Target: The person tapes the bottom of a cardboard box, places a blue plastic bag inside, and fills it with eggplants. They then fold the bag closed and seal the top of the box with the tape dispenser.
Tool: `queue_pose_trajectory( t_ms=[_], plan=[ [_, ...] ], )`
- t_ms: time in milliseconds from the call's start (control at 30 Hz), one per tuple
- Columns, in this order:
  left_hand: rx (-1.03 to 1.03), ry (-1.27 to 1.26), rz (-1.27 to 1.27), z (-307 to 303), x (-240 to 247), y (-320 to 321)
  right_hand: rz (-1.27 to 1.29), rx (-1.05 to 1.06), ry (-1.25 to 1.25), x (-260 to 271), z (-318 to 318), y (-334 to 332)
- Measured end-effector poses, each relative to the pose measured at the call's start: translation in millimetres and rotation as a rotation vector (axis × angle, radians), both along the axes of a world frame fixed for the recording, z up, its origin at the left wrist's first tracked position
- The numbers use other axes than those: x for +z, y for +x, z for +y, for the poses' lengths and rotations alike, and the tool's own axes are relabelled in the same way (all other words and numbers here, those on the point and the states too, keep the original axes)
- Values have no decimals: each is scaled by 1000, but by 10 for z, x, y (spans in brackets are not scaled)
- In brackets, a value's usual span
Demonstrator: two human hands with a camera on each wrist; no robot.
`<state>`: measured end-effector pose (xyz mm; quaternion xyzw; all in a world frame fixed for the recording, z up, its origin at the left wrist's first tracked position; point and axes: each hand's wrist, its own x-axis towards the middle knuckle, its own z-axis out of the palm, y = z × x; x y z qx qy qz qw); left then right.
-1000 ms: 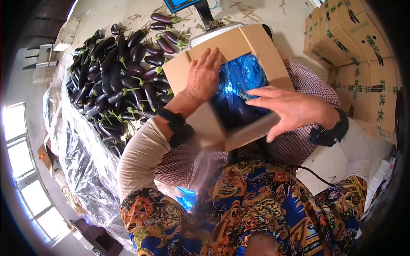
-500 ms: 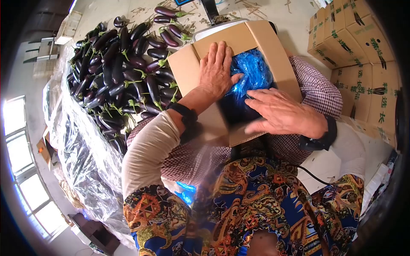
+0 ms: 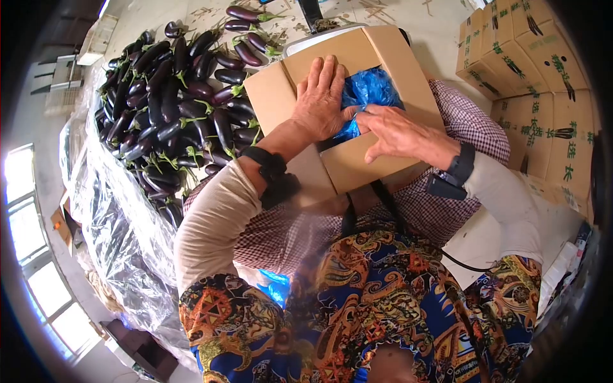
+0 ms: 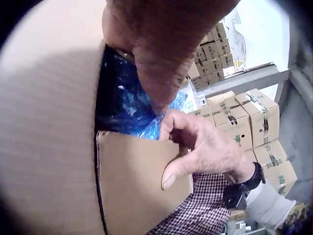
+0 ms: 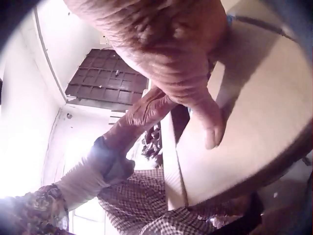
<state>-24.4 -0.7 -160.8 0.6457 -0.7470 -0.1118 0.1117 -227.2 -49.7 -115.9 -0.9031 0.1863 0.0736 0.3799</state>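
Note:
An upright cardboard box point(image 3: 408, 70) with its flaps at different angles stands before the person. Crumpled blue plastic point(image 3: 370, 89) shows in its opening and also in the left wrist view. My left hand point(image 3: 319, 105) lies with fingers outstretched over the left flap point(image 3: 268, 96), its thumb toward the opening. The near flap point(image 3: 354, 167) is folded inward under my right hand point(image 3: 399, 131), whose fingers reach past the flap's edge at the blue plastic. In the right wrist view the right thumb point(image 5: 212, 129) rests on the flap's outer face.
A big heap of eggplants point(image 3: 169, 112) lies to the left, beside clear plastic sheeting point(image 3: 118, 236). Behind the box is a scale point(image 3: 322, 39) with a dark post. Printed cartons point(image 3: 543, 127) are stacked at the right. Bits of stem litter the floor at the back.
The near flap has gone from standing up to folded inward over the blue plastic. My right hand has moved left and away from the body with it. My left hand stays on the left flap.

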Motion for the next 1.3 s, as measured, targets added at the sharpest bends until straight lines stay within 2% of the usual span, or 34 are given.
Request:
queue_pose_trajectory(
  t_ms=[67, 100, 167, 233, 400, 467, 500, 567, 600, 667, 700, 733, 800, 867, 1000, 1067, 1133, 1200, 1267, 1300],
  plan=[
    [-115, 102, 14, -9, 47, 109, -68, -80, 3, -123, 1, -28],
    [-115, 103, 15, -8, 116, 150, -17, -102, 22, -99, 15, -7],
    [-166, 280, 46, -27, 268, 148, 42, -139, 42, -102, 84, -47],
    [-166, 249, 22, 20, 257, 55, -61, -242, -220, -126, 177, -86],
    [-161, 112, 17, 69, 96, 13, 28, -296, -428, 79, 59, -192],
    [-141, 121, -15, 75, 75, -34, -178, -628, -766, 50, -227, -383],
    [-148, 116, -13, 87, 65, -42, -174, -633, -773, -40, -329, -506],
    [-131, 114, -24, 75, 68, -33, 122, -793, -309, -225, -513, -759],
    [-129, 109, -26, 78, 67, -36, 118, -792, -314, -207, -559, -836],
    [-147, 119, -15, 85, 63, -18, 61, -855, 22, -198, -642, -912],
    [-142, 121, -17, 87, 45, 5, -108, -849, 266, -13, -601, -893],
    [-141, 107, -5, 82, 12, 13, -104, -846, 270, 198, -497, -798],
    [-157, 88, 13, 86, 15, -36, -44, -704, 333, 545, -293, -585],
    [-139, 152, -48, 85, 95, -44, -132, -523, -57, 470, -239, -457],
    [-161, 130, -41, 86, 44, -28, -561, -656, -241, 59, -37, -315],
    [-156, 147, -29, 91, 111, -38, -550, -708, -275, -101, 97, -228],
    [-157, 169, -24, 90, 146, -47, -634, -669, -251, -220, 271, 29],
    [-201, 260, -69, 46, 170, -75, -629, -630, -254, -353, 285, 208],
    [-178, 232, -69, 60, 138, -57, -620, -569, -251, -402, 261, 265],
    [-161, 208, 11, 53, 167, -50, -553, -551, -385, -375, 249, 252]
  ],
)
